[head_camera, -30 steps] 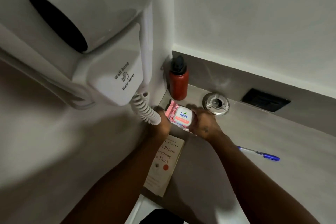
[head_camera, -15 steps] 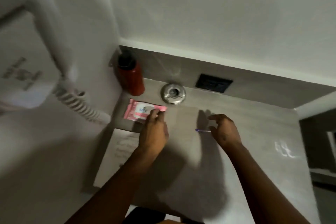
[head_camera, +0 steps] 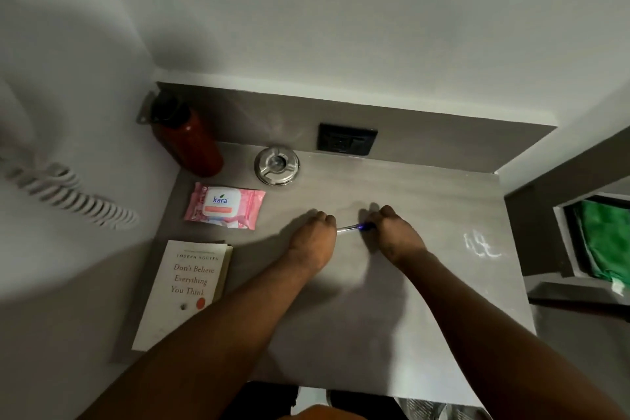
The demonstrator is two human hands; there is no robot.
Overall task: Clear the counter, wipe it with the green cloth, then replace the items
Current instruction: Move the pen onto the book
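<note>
Two hands are seen on the grey matte counter (head_camera: 392,317), near its centre. The left hand (head_camera: 312,242) is curled, knuckles up, at the clear end of a blue-capped ballpoint pen (head_camera: 354,227); whether that end is actually pinched cannot be told. The right hand (head_camera: 399,235) is closed over the blue cap end — the pen is spanned between both hands, lying low on the counter surface.

Other items are placed from the hands as follows:
- pink "kara" wet-wipe pack with white flip lid (head_camera: 225,206) at 10 o'clock, flat on the counter
- round steel ashtray (head_camera: 276,165) at 11 o'clock, near the back edge
- dark red metal bottle with black cap (head_camera: 191,141) further out at 10 o'clock, upright in the back corner
- cream paperback book (head_camera: 185,290) at 8 o'clock, along the left wall

A green cloth (head_camera: 601,242) is seen at 3 o'clock — off the counter, in a recess beyond its right edge. White scribble marks (head_camera: 480,244) are visible near the counter's right edge.
</note>
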